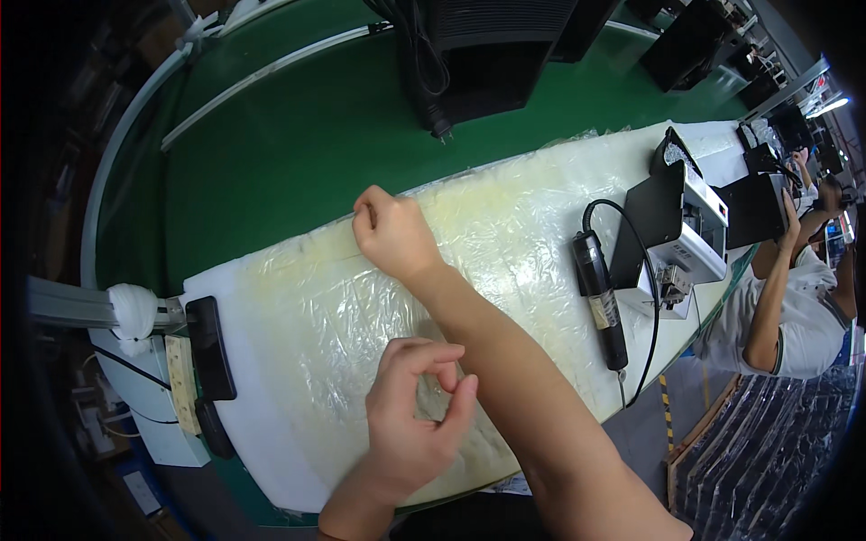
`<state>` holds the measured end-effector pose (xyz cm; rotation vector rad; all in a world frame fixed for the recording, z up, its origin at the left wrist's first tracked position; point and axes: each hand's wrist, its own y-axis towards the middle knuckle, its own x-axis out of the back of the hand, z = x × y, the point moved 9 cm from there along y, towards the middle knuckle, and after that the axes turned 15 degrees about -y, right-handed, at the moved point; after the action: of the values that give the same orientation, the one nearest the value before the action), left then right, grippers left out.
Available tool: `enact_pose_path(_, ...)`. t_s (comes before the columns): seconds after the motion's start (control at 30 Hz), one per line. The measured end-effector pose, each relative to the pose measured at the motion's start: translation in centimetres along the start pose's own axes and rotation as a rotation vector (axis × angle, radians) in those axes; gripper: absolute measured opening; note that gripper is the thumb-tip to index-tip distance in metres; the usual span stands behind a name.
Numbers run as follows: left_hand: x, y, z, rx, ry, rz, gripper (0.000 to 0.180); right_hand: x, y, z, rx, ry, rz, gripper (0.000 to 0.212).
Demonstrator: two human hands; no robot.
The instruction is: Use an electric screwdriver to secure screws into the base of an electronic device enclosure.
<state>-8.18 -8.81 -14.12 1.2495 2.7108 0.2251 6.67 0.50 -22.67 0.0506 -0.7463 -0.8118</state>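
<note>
The clear film point(510, 221) looks wrinkled and shiny

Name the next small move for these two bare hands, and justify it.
Probably draw the bare, fist-curled right hand back rightward: its bare forearm reaches across beyond the loosely curled bare left hand, while the black, cylindrical corded power tool lies, unheld, toward the right on the film-covered whitish pad.

Green tabletop point(271, 153), yellowish-white mat point(505, 225), black screwdriver point(592, 266), black-and-yellow striped floor tape point(667, 410)
</note>
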Motion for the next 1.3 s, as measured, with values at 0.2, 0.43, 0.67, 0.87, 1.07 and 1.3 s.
enact_pose_path(0.2,-1.6,-0.1,-1.6,-0.119,0.162,0.076,0.046,0.0,0.1,-0.2,0.009,-0.005,-0.009,0.009)
enact_pose_path(0.43,0.8,0.1,-1.3,-0.120,0.078,-0.024,0.054,0.0,0.0,-0.1,0.007,0.021,-0.019,0.008)
enact_pose_path(0.67,-1.3,-0.3,-0.5,-0.019,0.087,0.176,0.058,0.1,0.0,-0.3,0.006,-0.019,-0.012,0.011)
enact_pose_path(0.87,0.3,0.8,-2.2,-0.088,0.077,-0.028,0.053,-0.5,0.0,-0.1,0.000,-0.001,0.004,0.012)
enact_pose_path(1.07,1.7,-0.5,0.8,0.058,-0.002,0.008,0.048,0.0,0.0,-0.1,-0.009,0.004,-0.014,0.009)
enact_pose_path(1.3,-1.7,0.7,-2.2,0.007,0.220,0.154,0.055,0.0,0.0,-0.3,-0.030,0.005,0.003,0.009)
